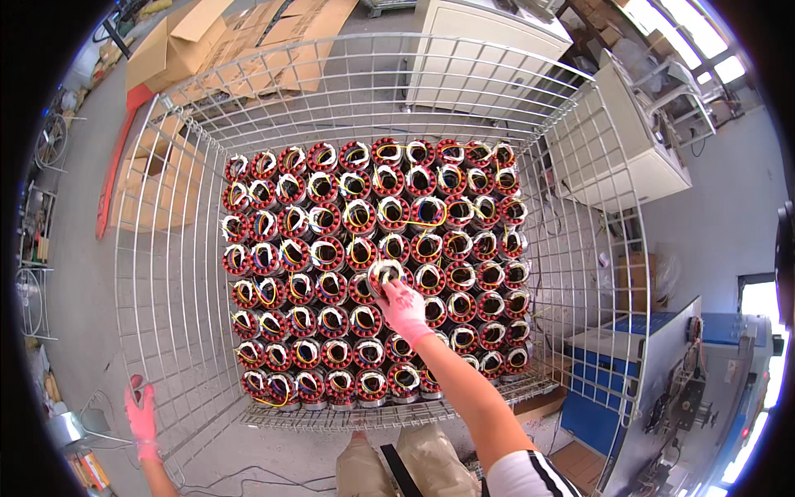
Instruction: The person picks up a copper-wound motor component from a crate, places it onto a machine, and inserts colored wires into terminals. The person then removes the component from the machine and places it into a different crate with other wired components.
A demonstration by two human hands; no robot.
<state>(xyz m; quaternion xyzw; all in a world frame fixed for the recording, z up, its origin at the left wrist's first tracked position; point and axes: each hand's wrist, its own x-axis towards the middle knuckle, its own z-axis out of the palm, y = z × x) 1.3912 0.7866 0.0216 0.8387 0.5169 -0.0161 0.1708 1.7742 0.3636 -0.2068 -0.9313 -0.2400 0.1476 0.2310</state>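
Rows of motor stators point(324, 219), with red insulated teeth and bundled white, yellow and blue wires, fill a wire mesh cage point(178, 348). My right hand point(403, 308), in a pink glove, reaches over the middle of the rows. Its fingers grip a single stator point(384, 272) with a pale ring, which sits higher than those around it. The fingertips are partly hidden in its opening. Off to the left, outside the cage wall, my left hand point(142, 421) is also gloved in pink, its fingers apart and nothing visible in them.
Mesh walls rise around the stators on all sides. Beyond the far wall lie cardboard boxes point(178, 41) and a white cabinet point(489, 62). A red bar point(118, 166) stands at the left. To the right are another white cabinet point(613, 141) and a blue machine point(600, 381). Cables point(273, 476) trail on the floor.
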